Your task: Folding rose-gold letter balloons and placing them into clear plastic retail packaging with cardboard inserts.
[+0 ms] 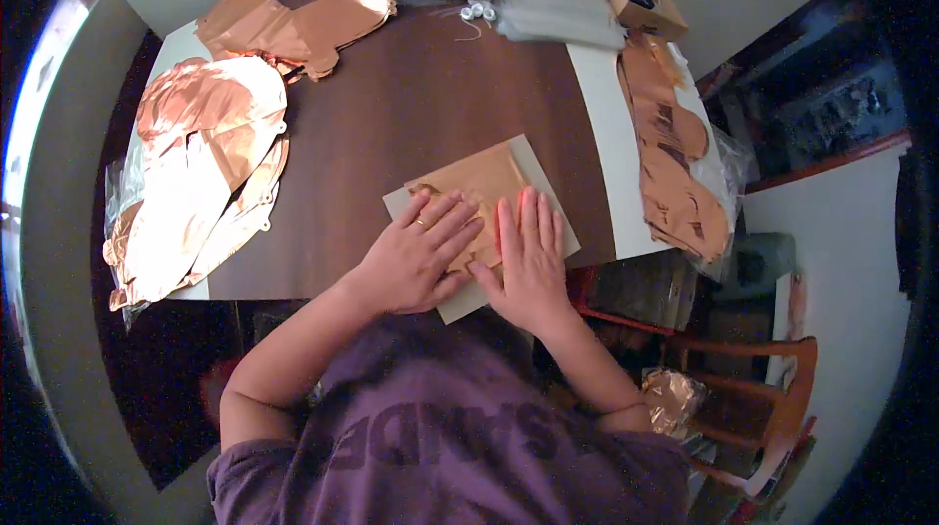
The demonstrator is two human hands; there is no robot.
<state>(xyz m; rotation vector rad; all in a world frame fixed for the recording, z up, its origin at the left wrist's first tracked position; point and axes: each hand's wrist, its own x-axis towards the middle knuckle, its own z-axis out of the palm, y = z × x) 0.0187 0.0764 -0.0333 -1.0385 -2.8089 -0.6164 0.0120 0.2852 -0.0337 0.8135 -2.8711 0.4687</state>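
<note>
My left hand [419, 249] and my right hand [533, 266] lie flat, fingers stretched out, on a folded copper-coloured foil piece [481, 173]. It looks like a flattened foil balloon, though much of it is hidden under my palms. Beneath the foil is a square beige card [535, 167], set at an angle near the table's front edge. The left fingers cover the left part of the foil and the right fingers its right side. A ring sits on one finger of the left hand. Neither hand grips anything.
Flat copper foil pieces [196, 163] are piled on the left, with more [264, 26] behind. Another stack [670, 153] lies along the right edge. At the back are white ribbon rolls [477, 11], clear plastic bags [553, 1] and a small cardboard box [650, 11]. A wooden chair [782, 417] stands lower right.
</note>
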